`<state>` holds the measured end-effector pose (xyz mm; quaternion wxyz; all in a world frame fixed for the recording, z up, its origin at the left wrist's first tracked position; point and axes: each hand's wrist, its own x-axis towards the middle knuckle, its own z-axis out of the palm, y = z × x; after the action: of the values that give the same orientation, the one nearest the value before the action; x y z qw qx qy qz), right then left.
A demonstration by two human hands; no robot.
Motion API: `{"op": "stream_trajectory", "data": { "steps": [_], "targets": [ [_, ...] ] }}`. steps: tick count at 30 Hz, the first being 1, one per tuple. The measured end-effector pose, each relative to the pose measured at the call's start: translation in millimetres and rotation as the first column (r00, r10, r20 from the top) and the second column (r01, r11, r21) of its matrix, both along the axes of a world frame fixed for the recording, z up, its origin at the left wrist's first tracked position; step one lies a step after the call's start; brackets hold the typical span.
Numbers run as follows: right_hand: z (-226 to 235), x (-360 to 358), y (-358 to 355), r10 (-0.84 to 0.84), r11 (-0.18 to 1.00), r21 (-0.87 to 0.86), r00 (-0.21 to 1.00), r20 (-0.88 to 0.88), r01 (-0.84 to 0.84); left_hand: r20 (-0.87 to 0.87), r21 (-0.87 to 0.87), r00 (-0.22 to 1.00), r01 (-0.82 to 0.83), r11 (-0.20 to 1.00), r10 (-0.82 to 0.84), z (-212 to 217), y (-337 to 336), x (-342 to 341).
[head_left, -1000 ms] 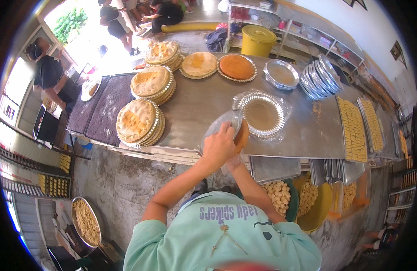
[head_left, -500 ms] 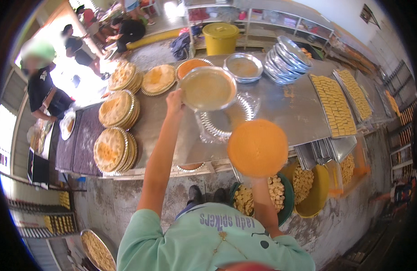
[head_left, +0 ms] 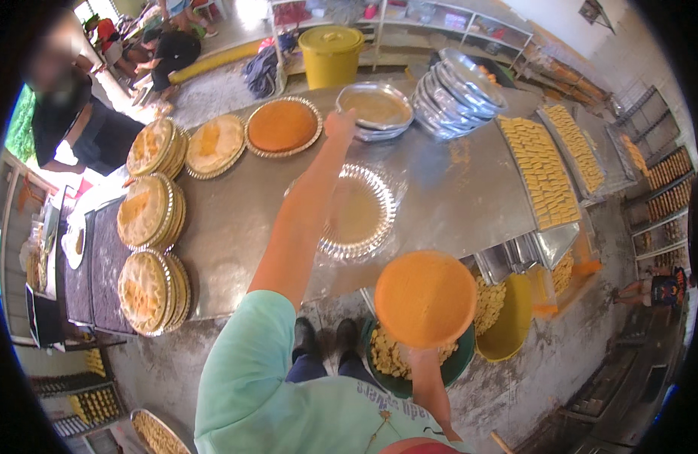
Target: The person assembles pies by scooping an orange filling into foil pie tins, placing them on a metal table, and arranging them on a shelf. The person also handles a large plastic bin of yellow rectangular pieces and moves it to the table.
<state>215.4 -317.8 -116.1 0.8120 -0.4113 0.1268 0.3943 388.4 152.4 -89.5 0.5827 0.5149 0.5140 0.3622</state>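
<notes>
My left hand (head_left: 340,127) reaches across the metal table and grips the rim of a round metal pan (head_left: 375,106), which sits on another pan. Close to my body, my right hand (head_left: 423,360) holds up a flat round orange-brown cake (head_left: 425,299) from below; the fingers under it are hidden. Between my arms lies a silver tray with a fluted rim (head_left: 388,219), on clear plastic and partly covered by my left forearm. Beyond that forearm, another orange-brown cake (head_left: 283,125) rests in a fluted silver tray.
Stacks of pale-topped round cakes (head_left: 146,212) line the table's left side. Tilted metal pans (head_left: 451,98) are piled at the back, near a yellow lidded bin (head_left: 331,60). Trays of small yellow pieces (head_left: 542,174) lie right. Below stands a green tub (head_left: 464,356). A person (head_left: 77,125) stands far left.
My left hand has carried the metal pan away from above the fluted tray to the far pan stack. My right hand has lowered the cake slightly toward me. The view has shifted right.
</notes>
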Motion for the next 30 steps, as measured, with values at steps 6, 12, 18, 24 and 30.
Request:
{"op": "stream_trajectory", "data": {
  "steps": [6, 12, 18, 24, 30],
  "targets": [
    [4, 16, 52, 0.057, 0.997, 0.054, 0.993, 0.099, -0.063, -0.801, 0.148, 0.457, 0.777, 0.612, -0.387, 5, -23, -103],
    [11, 18, 102, 0.089, 0.990, 0.095, 0.980, 0.176, -0.107, -0.869, 0.224, 0.439, 0.761, 0.609, -0.229, 5, -64, -169],
    [13, 16, 121, 0.088, 0.990, 0.087, 0.967, 0.239, -0.111, -0.893, 0.273, 0.420, 0.790, 0.549, -0.159, 5, -75, -176],
    [23, 16, 125, 0.091, 0.990, 0.073, 0.947, 0.308, -0.118, -0.789, 0.569, 0.605, 0.786, 0.243, -0.110, 35, -87, -198],
    [49, 6, 128, 0.140, 0.985, 0.018, 0.860, 0.491, -0.171, -0.466, 0.626, 0.803, 0.596, 0.504, -0.371, 115, -125, -238]
  ]
}}
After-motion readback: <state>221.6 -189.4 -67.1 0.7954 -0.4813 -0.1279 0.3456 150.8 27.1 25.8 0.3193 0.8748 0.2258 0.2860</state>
